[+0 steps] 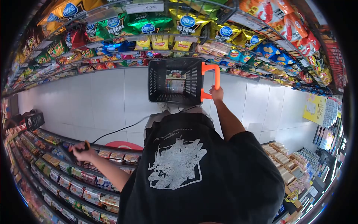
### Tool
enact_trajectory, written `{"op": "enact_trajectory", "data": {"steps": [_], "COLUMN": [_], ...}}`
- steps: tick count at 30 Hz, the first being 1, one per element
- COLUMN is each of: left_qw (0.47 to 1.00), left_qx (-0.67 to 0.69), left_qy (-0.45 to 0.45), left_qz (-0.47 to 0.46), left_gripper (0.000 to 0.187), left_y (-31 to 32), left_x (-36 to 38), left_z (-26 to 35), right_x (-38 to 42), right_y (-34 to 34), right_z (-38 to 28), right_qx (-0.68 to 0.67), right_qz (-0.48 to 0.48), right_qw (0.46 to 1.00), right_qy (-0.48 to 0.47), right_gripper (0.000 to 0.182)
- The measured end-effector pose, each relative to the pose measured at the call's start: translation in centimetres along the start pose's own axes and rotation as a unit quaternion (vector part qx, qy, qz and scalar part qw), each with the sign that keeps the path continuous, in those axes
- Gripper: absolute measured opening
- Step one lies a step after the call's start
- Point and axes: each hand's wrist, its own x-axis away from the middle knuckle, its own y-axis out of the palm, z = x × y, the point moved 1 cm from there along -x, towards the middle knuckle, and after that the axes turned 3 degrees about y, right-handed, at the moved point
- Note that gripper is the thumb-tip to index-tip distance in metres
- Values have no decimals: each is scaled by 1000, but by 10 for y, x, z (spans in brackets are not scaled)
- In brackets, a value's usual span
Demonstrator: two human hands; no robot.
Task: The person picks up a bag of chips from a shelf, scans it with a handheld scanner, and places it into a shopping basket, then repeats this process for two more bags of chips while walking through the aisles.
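Observation:
My right hand [216, 93] is closed around the orange handle [217, 76] of a black shopping basket [156, 98], near the handle's lower end. Inside the basket lie a few packages [175, 86], one with a dark picture and one pale and shiny. Out to the left, my left hand [82, 151] is wrapped round a dark device [68, 152], over the lower shelves. A thin black cable [119, 130] runs from near that hand toward my waist.
Shelves of bagged snacks [149, 28] curve across the top. Shelves of boxed goods [91, 194] fill the lower left. A yellow sign [314, 108] and stacked goods stand at right. Pale tiled floor [108, 95] lies between. Another dark basket [34, 120] is at far left.

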Motion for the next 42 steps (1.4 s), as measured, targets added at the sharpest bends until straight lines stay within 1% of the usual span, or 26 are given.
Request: {"op": "enact_trajectory", "data": {"steps": [2, 4, 5, 6, 8, 9, 10, 11, 12, 14, 16, 17, 18, 19, 22, 23, 25, 26, 27, 28, 30, 33, 36, 39, 41, 42], "left_qw": [999, 989, 991, 991, 991, 983, 993, 997, 999, 989, 985, 974, 958, 928, 906, 891, 847, 840, 817, 793, 800, 787, 777, 776, 777, 780], "left_qx": [22, -29, -20, -11, 14, -13, -13, -7, 1, 44, 32, 62, 96, 173, 245, 274, 333, 359, 389, 417, 412, 422, 443, 469, 465, 460], "left_qy": [5, 54, 64, 58, 44, 69, 37, 5, -28, -141, -137, -155, -172, -190, -169, -163, -152, -147, -151, -157, -138, -138, -153, -164, -157, -152], "left_qz": [48, 138, 117, 119, 123, 168, 113, 70, 26, -19, -102, -154, -206, -271, -301, -322, -385, -380, -398, -416, -414, -428, -421, -389, -394, -397], "left_gripper": [26, 29, 27, 26, 24, 22, 20, 19, 19, 12, 7, 8, 10, 19, 21, 23, 25, 24, 23, 22, 21, 20, 19, 18, 20, 20], "left_y": [-54, -66, -100, -108, -110, -89, -74, -86, -95, -47, 2, 23, 42, 58, 108, 114, 136, 141, 149, 157, 165, 173, 175, 170, 161, 156], "left_x": [-27, -26, -44, -47, -49, -43, -37, -52, -68, -48, -30, -24, -20, -19, -9, -16, -19, -22, -20, -17, -12, -8, -9, -12, -21, -21], "left_z": [25, 54, 60, 65, 68, 62, 55, 34, 11, -21, -41, -47, -51, -50, -20, -11, 21, 31, 43, 54, 66, 69, 71, 71, 68, 67], "right_x": [-1, 4, 9, 12, 27, 43, 63, 79, 88, 117, 130, 146, 161, 168, 140, 132, 139, 141, 141, 137, 129, 130, 169, 153, 155, 157], "right_y": [3, 3, 1, -1, 2, 1, 2, 9, 20, 42, 81, 96, 106, 112, 110, 99, 81, 77, 80, 85, 94, 103, 57, 27, -13, -34], "right_z": [-4, -9, -13, -18, -31, -49, -71, -84, -85, -98, -66, -57, -45, -30, 5, 4, -11, -13, -4, 5, 18, 49, -22, 43, 61, 69], "right_qx": [69, 133, 147, 161, 244, 279, 310, 336, 321, 286, 236, 270, 330, 386, 391, 363, 410, 432, 448, 468, 503, 425, 387, 386, 278, 262], "right_qz": [51, 92, 83, 77, 164, 221, 274, 325, 265, 130, -65, -114, -147, -180, -387, -454, -377, -336, -300, -332, -393, -359, -346, -320, -175, -96], "right_qw": [996, 987, 986, 984, 955, 926, 885, 833, 842, 843, 878, 872, 873, 866, 835, 814, 830, 836, 842, 817, 761, 822, 850, 857, 943, 960], "right_qy": [-10, -12, -2, 5, -42, -128, -213, -296, -344, -436, -412, -391, -327, -261, -21, -4, -16, -22, -24, -55, -114, -121, -86, -118, -55, -13], "right_gripper": [18, 18, 19, 22, 34, 39, 44, 49, 49, 44, 36, 43, 48, 54, 69, 76, 72, 70, 61, 57, 49, 39, 31, 25, 22, 20]}}
